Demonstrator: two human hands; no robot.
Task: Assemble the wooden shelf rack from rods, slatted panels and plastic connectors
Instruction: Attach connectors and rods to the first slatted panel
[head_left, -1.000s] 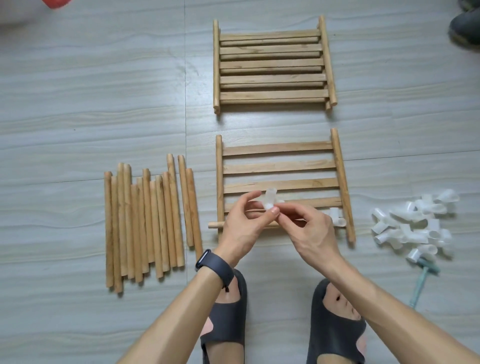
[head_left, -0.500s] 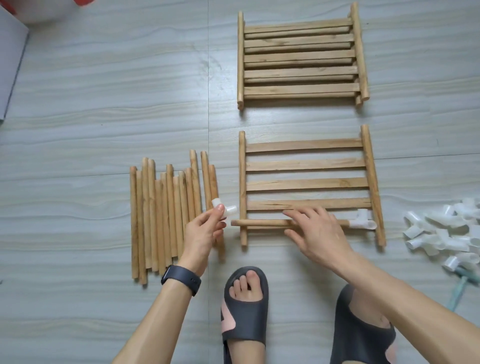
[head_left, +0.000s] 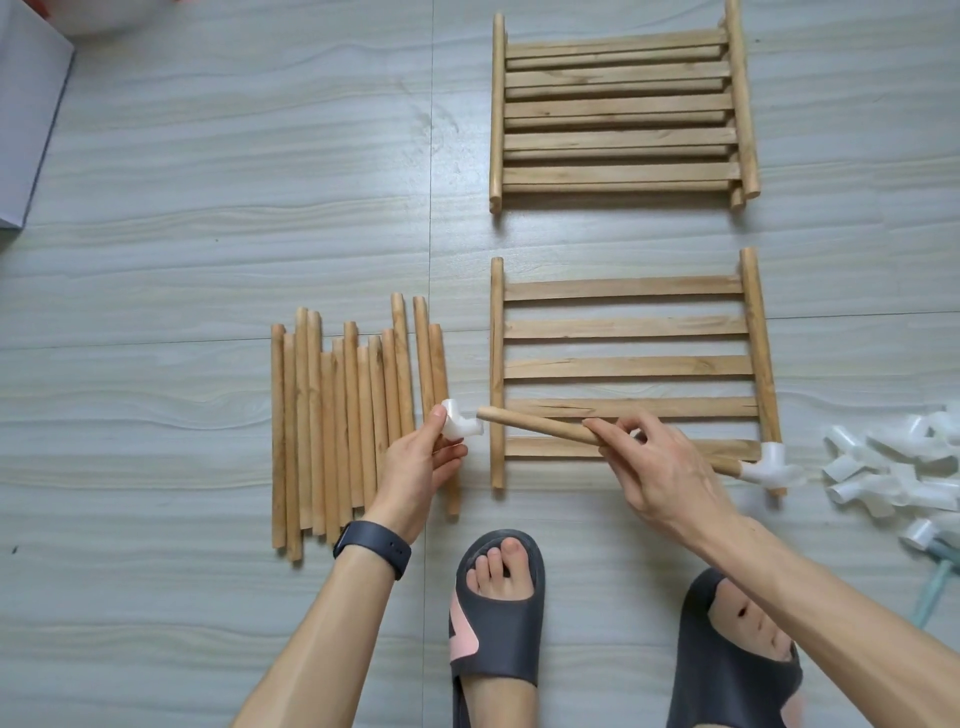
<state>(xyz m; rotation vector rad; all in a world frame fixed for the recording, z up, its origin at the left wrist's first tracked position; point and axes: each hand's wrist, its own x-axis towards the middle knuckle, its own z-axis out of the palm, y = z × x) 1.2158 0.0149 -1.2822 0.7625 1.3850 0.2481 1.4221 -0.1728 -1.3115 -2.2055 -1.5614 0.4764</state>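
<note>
head camera, looking down at a grey floor (head_left: 208, 182): a person lines up a white plastic connector (head_left: 460, 425) with the bare end of a wooden rod (head_left: 540, 427), the two just apart and not yet joined. the likeliest slip from here is a crooked entry. the rod is tilted, its free tip pointing at the connector's open socket, and if tip and socket do not meet square the rod could jam at the rim or skid past it. a hard push along the rod might also loosen the second connector (head_left: 769, 465) already seated on its far end, by the lower right corner of the near slatted panel (head_left: 628, 366). the small connector, held only at the fingertips, could twist or pop free under that push.

the left hand (head_left: 415, 467) pinches the connector between thumb and curled fingers, one socket facing the rod, just over the right edge of the row of loose rods (head_left: 353, 415). the right hand (head_left: 660, 467) grips the rod near its middle, fingers wrapped over the top, and holds it across the panel's lowest slats. a stack of further panels (head_left: 618, 104) lies beyond, and a heap of spare connectors (head_left: 893, 467) sits on the floor to the right.
</note>
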